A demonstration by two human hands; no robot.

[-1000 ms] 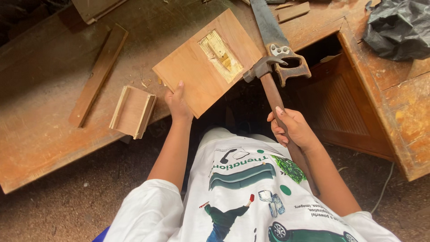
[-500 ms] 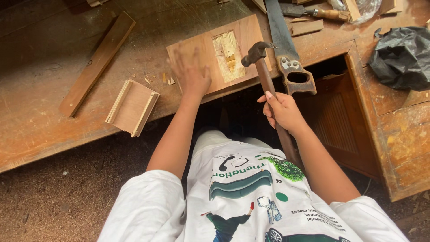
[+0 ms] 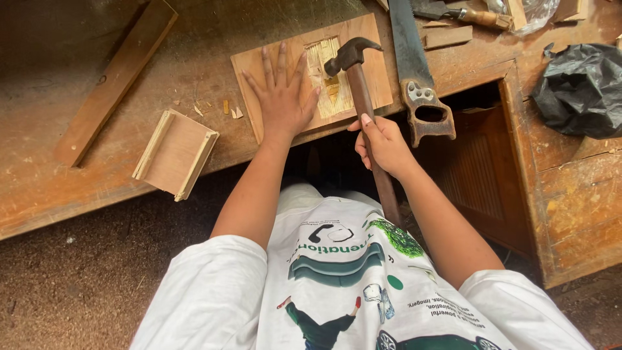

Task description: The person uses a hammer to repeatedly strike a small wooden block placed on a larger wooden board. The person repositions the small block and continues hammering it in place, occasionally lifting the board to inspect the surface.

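My left hand (image 3: 283, 97) lies flat, fingers spread, on a brown wooden board (image 3: 370, 52) that rests on the worn workbench (image 3: 58, 188). A rough pale recess (image 3: 327, 78) is cut into the board beside my fingers. My right hand (image 3: 382, 144) grips the wooden handle of a claw hammer (image 3: 353, 61), whose dark metal head hangs over the recess.
A hand saw (image 3: 414, 78) lies just right of the board. A small open wooden box (image 3: 176, 153) sits near the bench edge at left, a long wooden strip (image 3: 116, 81) further left. A black plastic bag (image 3: 583, 87) lies at right, a chisel (image 3: 463, 13) at the back.
The board was tilted up in my left hand; it now lies flat on the bench under my palm. The hammer head has swung over the recess.
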